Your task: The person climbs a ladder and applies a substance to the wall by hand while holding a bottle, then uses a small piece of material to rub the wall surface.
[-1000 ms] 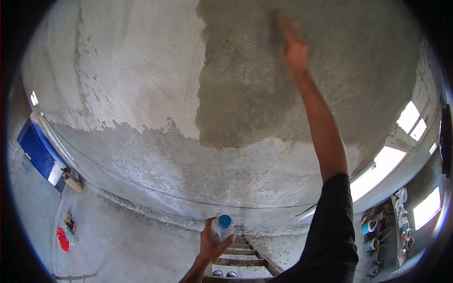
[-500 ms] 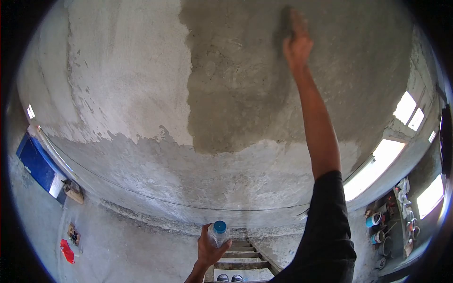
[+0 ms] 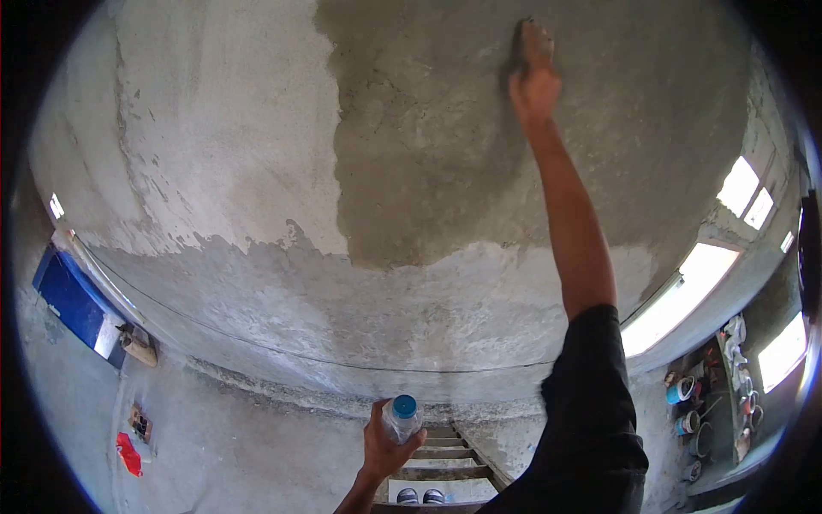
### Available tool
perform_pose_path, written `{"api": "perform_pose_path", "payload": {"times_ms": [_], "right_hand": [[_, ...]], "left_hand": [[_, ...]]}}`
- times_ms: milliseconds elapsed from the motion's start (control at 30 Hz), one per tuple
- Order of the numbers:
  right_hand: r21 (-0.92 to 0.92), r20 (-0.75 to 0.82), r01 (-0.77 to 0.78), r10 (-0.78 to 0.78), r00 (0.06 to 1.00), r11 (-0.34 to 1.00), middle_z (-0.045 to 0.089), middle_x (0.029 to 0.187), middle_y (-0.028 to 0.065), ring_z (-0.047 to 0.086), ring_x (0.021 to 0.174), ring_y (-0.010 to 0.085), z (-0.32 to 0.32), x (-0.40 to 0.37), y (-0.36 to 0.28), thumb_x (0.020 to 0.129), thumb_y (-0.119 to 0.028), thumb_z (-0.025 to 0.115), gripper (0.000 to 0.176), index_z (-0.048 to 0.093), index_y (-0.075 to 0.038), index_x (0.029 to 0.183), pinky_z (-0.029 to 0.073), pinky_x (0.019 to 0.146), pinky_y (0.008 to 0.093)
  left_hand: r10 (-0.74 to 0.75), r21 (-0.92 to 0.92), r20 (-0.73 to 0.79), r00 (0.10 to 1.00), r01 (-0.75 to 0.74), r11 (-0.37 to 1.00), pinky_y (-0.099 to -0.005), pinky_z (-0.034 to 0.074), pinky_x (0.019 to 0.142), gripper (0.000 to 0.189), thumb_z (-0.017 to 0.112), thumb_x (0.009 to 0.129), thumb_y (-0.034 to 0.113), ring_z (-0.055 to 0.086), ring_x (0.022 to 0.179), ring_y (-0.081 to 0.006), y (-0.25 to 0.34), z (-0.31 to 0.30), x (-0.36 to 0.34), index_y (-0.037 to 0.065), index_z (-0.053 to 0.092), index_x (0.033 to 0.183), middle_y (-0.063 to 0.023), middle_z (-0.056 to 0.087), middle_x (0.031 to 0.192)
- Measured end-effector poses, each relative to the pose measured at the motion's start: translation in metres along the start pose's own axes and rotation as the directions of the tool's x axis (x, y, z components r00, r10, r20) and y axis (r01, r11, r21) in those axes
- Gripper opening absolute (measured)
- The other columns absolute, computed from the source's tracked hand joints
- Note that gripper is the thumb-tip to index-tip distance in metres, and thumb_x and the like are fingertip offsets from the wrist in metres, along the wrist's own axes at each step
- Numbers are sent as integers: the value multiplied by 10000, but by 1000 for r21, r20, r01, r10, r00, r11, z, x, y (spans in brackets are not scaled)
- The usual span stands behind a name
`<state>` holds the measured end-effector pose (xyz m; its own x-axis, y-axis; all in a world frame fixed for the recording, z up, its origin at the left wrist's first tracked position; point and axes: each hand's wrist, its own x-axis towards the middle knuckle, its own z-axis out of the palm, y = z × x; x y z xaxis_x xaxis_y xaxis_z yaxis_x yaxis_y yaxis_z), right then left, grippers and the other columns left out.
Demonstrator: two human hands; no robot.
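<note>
My left hand (image 3: 385, 447) is closed around a clear plastic bottle (image 3: 402, 427) with a blue cap, held upright low in the view. My right arm reaches far up, and my right hand (image 3: 537, 81) is against the darker, damp-looking plaster (image 3: 419, 154) on the wall. Its fingers point upward and look pressed together over a thin dark edge on their left side. Whether that edge is a flat pad or partly shadow, I cannot make out. Paler dry plaster (image 3: 231, 128) borders the dark patch on the left.
Below me is a wooden ladder (image 3: 441, 473), with dark footwear (image 3: 419, 496) showing on it. A thin cable (image 3: 342, 364) runs along the lower wall. Buckets (image 3: 682, 391) stand at the right. At the left are a blue panel (image 3: 75, 295) and a red item (image 3: 128, 454).
My right hand has shifted slightly left on the damp plaster. The bottle in my left hand sits slightly further right in view. The wall appears slightly higher as the camera tilts.
</note>
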<state>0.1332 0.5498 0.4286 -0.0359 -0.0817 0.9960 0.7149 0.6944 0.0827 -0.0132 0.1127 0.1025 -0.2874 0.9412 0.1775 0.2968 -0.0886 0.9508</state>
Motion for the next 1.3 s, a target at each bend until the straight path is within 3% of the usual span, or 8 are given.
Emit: {"api": "perform_pose_path", "payload": {"times_ms": [100,200,267,300,367,467,1000,1300], "right_hand": [[131,316,206,-238,918,970,400,1421,146,446,1255,358,17,-83,-44,698,70,590,743,417,-144,1388,479,944,389],[239,824,-156,-116,554,958,414,1406,162,461,1242,348,-30,-151,-106,801,-7,581,610,429,-140,1376,419,1013,410],[257,815,-678,223,535,689,621,1172,161,584,1101,275,-71,-191,-139,921,-77,477,371,541,-115,1285,461,924,352],[36,915,-817,309,258,576,628,1157,137,599,1051,245,-86,-213,-144,924,-76,460,369,531,-66,1286,469,888,333],[-115,966,-875,151,-208,-470,607,1132,162,608,1007,274,-123,-268,-165,886,-86,523,349,539,63,1201,500,883,387],[-373,891,-746,11,-453,-551,561,1190,161,584,1044,266,-178,-321,-199,895,-25,476,366,523,-11,1258,509,904,372],[-481,782,-574,-28,-623,-663,542,1161,227,597,1023,335,-250,-376,-248,917,-29,458,321,480,84,1217,528,897,470],[-60,991,-968,105,-88,-243,622,1162,176,601,1063,254,-154,-267,-137,875,-181,613,387,577,65,1171,451,957,354]], "left_hand": [[-42,6,3,999,42,999,-368,510,751,572,780,667,161,637,815,-250,-6,6,6,23,434,1100,-136,622,893],[12,67,-12,1000,-11,998,-429,517,717,592,762,708,234,658,819,-371,7,-6,20,13,429,1144,-208,641,898],[61,157,7,998,-62,986,-444,517,716,581,762,716,216,651,836,-408,18,-19,34,15,434,1152,-213,647,894],[105,292,20,994,-107,950,-446,524,704,627,760,721,274,647,839,-416,30,-27,41,27,440,1200,-213,643,934],[74,553,159,985,-151,819,-437,529,685,659,755,716,317,653,812,-396,28,-43,50,40,442,1224,-199,639,938],[-123,855,367,922,-283,434,-409,534,620,731,735,704,421,666,731,-317,42,-48,57,90,441,1285,-163,621,927],[-77,814,560,825,-530,239,-393,481,546,386,581,827,160,649,672,-263,25,-19,59,50,551,1196,-120,607,806],[104,594,342,934,-301,746,-386,531,744,703,763,701,286,663,868,-328,47,-50,71,90,462,1306,-181,642,998]]}}
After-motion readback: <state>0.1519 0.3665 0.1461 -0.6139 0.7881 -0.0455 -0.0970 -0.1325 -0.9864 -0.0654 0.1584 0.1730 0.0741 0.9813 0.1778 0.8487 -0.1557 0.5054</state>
